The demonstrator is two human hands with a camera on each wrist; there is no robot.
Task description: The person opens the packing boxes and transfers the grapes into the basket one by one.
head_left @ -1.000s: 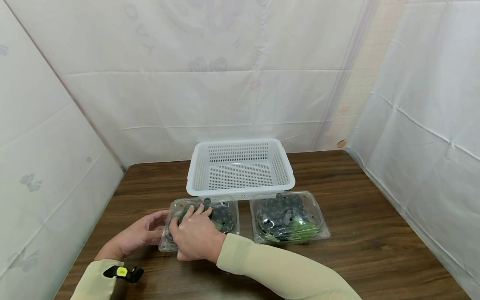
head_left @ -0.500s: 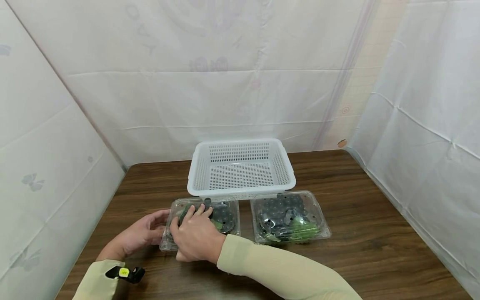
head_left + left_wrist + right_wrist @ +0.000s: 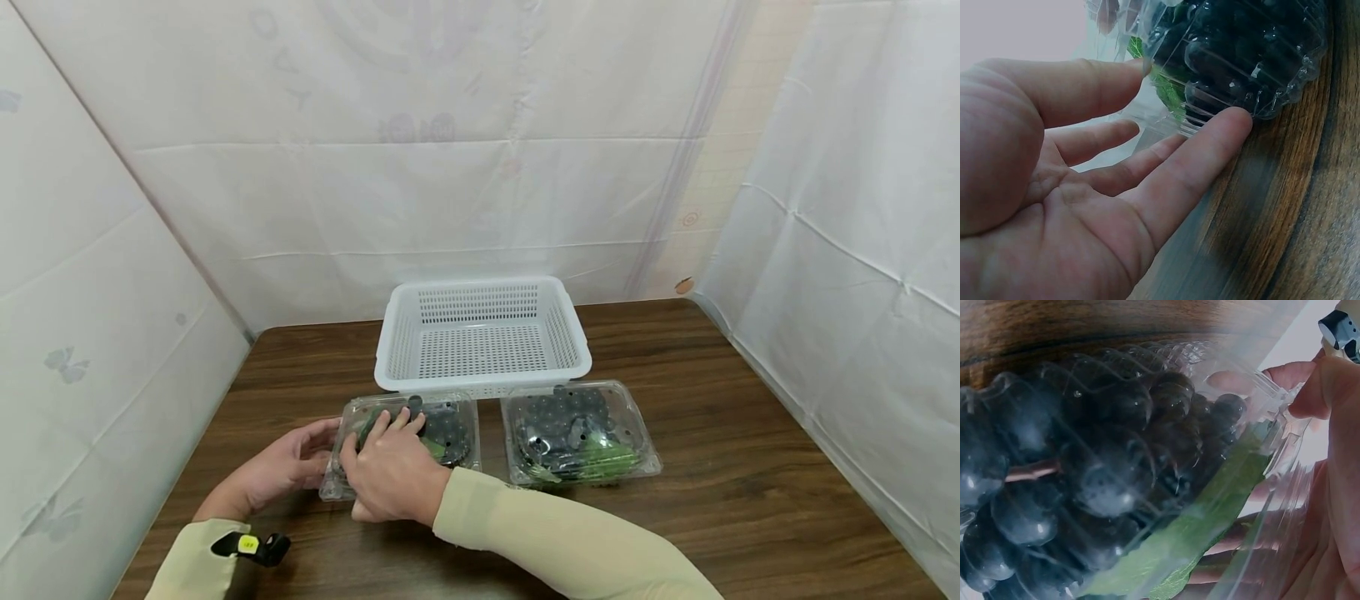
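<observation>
Note that nothing has visibly shifted over the last second: both hands keep their places, so the work stands at the same stage. Your right hand point(image 3: 397, 475) lies with fingers spread across the left box point(image 3: 467, 406) of dark grapes point(image 3: 1110, 481), near side of the basket point(image 3: 420, 386). Your left hand point(image 3: 281, 467) meets that box's left edge; whether it pinches or merely touches cannot be told. The right box point(image 3: 632, 417) sits untouched on the tabletop point(image 3: 735, 433).

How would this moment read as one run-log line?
left hand: at side of left fruit box | right hand: over its top | right fruit box: no hand on it | white basket: behind both boxes
</observation>
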